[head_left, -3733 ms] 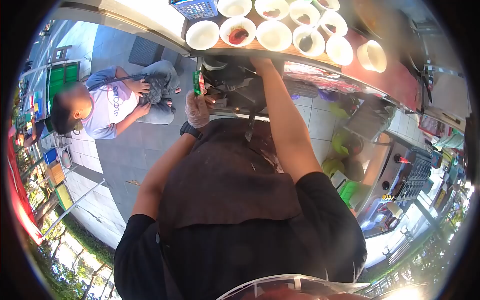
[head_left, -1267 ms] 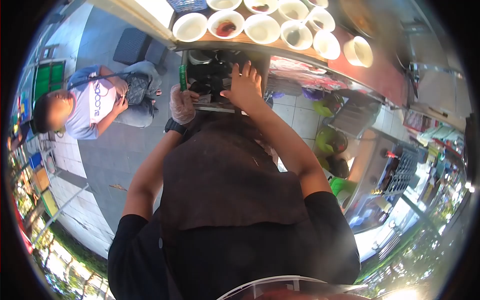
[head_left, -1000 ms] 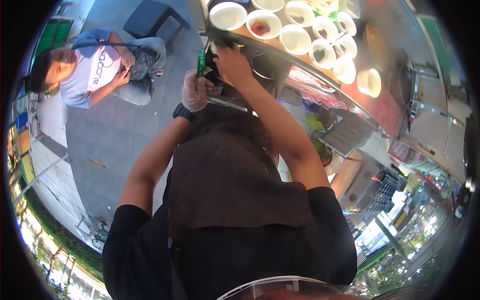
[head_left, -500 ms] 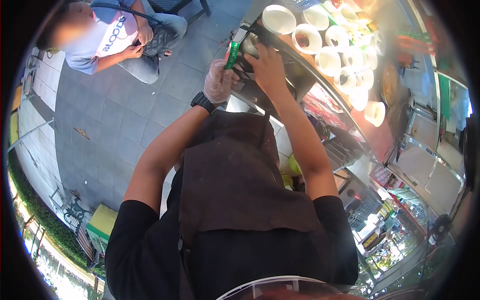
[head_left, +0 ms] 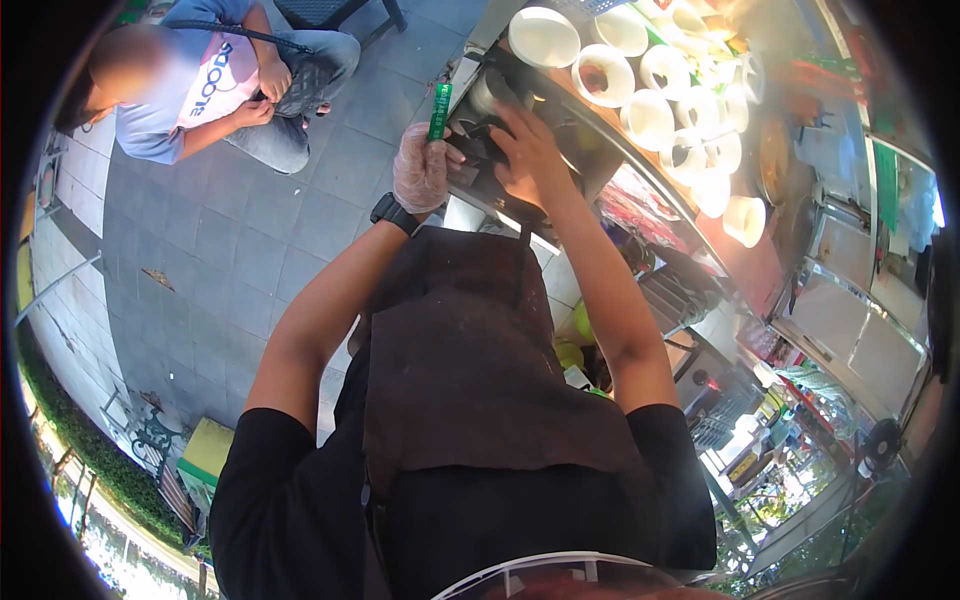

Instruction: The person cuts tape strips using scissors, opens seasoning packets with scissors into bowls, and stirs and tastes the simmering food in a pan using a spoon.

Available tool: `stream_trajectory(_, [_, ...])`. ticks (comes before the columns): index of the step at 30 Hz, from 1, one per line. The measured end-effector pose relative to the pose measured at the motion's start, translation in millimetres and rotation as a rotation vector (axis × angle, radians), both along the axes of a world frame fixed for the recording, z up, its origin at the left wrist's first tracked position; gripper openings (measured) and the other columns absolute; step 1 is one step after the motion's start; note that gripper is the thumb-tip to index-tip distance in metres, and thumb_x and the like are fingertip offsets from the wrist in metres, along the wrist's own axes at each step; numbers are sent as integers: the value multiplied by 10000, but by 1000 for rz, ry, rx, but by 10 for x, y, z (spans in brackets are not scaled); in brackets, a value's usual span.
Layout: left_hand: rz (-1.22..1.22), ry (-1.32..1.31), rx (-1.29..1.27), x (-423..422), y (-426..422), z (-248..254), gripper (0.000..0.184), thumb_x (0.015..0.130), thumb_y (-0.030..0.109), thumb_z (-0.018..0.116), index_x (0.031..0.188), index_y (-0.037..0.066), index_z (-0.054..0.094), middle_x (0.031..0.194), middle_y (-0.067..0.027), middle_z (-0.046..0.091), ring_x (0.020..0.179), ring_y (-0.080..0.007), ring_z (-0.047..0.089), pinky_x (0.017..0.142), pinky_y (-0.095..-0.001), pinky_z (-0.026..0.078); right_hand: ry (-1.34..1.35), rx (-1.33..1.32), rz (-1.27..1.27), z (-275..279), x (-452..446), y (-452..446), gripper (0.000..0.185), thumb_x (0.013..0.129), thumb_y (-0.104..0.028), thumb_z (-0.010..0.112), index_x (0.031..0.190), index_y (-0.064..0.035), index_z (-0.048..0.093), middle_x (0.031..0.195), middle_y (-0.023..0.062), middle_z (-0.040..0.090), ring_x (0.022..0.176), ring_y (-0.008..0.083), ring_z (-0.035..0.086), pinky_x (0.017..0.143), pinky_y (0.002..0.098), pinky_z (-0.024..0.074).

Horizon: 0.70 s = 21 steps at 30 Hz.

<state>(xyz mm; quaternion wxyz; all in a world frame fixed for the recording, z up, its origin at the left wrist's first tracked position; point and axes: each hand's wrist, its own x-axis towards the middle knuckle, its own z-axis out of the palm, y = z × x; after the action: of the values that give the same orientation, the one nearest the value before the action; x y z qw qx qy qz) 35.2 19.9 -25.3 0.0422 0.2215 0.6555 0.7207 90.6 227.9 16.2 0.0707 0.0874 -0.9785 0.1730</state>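
My left hand, in a clear plastic glove, grips a narrow green packet with white lettering, held upright at the left side of an open drawer. Over that drawer, my right hand is bare, its fingers spread, with nothing visible in its grasp. Dark items and a rounded pale metal thing lie inside the drawer, partly hidden by my fingers. Above the drawer, white bowls stand on a wooden counter, some with dark or red contents.
A person sits at the upper left with a dark bag on the lap. Behind them is a dark stool. A white cup stands at the counter's right end. At the lower left is a yellow-topped box.
Since the earliest frame, the view has turned, and the counter now slants down to the right. My right hand has drawn back slightly with fingers spread; my left hand still holds the green packet.
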Motion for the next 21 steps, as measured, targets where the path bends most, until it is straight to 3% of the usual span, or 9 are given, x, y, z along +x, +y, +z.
stream_trajectory(2, [-23, -49, -10, -1, -3, 40, 214, 1129, 213, 444, 1223, 34, 512, 865, -67, 662, 731, -116, 676, 654, -262, 569, 65, -80, 135, -57, -198, 48, 562, 753, -209, 829, 1238, -75, 581, 1341, 161, 594, 1239, 380, 582, 1012, 492, 484])
stream_trajectory(4, [-15, -43, -34, -5, -9, 19, 213, 1128, 215, 446, 1219, 35, 516, 853, -65, 664, 723, -116, 675, 654, -262, 566, -503, -194, 179, 39, -439, -34, 481, 769, -191, 815, 1138, -16, 560, 1282, 203, 635, 1198, 416, 621, 955, 482, 534])
stream_trajectory(7, [5, -36, -76, 4, -10, 28, 212, 1128, 216, 448, 1210, 37, 525, 830, -63, 670, 706, -115, 672, 650, -262, 561, -720, -103, 122, -2, -647, -132, 616, 777, -167, 803, 1283, -12, 489, 1240, 207, 627, 1095, 435, 651, 879, 465, 560])
stream_trajectory(9, [14, -29, -90, -4, -3, 14, 211, 1127, 216, 449, 1205, 37, 529, 821, -63, 673, 697, -114, 669, 646, -263, 559, -625, -43, 109, -184, -679, -197, 593, 767, -217, 808, 1260, 6, 565, 1196, 198, 645, 1052, 417, 680, 848, 484, 573])
stream_trajectory(11, [43, -17, -61, -6, 18, 18, 209, 1126, 217, 455, 1195, 37, 534, 811, -65, 676, 689, -119, 670, 640, -264, 556, -647, 191, 103, -235, -764, -284, 513, 761, -226, 791, 1207, -3, 668, 1191, 196, 650, 1029, 373, 696, 851, 465, 584])
stream_trajectory(12, [52, -31, -79, 1, 18, 44, 213, 1126, 221, 457, 1186, 33, 533, 795, -67, 672, 678, -122, 670, 634, -266, 556, -768, 213, 58, -156, -793, -321, 408, 766, -223, 760, 1137, -53, 748, 1228, 179, 644, 1108, 338, 682, 910, 458, 569])
stream_trajectory(15, [67, -70, -65, 10, 24, 62, 209, 1113, 234, 482, 1193, 47, 530, 783, -61, 689, 660, -108, 655, 629, -268, 550, -589, 359, -36, -186, -689, -424, 444, 774, -222, 752, 1202, -105, 727, 1281, 154, 625, 1203, 335, 641, 977, 457, 529])
stream_trajectory(16, [66, -68, -67, 12, 19, 53, 209, 1113, 234, 482, 1193, 47, 530, 783, -61, 689, 660, -108, 655, 629, -268, 550, -738, 324, -94, -224, -738, -446, 627, 796, -291, 775, 1381, -111, 640, 1403, 139, 597, 1341, 309, 557, 1092, 437, 418])
stream_trajectory(21, [68, -111, -34, 19, 35, 44, 190, 1111, 211, 485, 1189, 44, 532, 782, -57, 679, 656, -103, 642, 624, -268, 544, -726, 246, -274, -318, -821, -567, 551, 895, -289, 678, 1408, -96, 619, 1425, 153, 585, 1357, 326, 533, 1085, 463, 402])
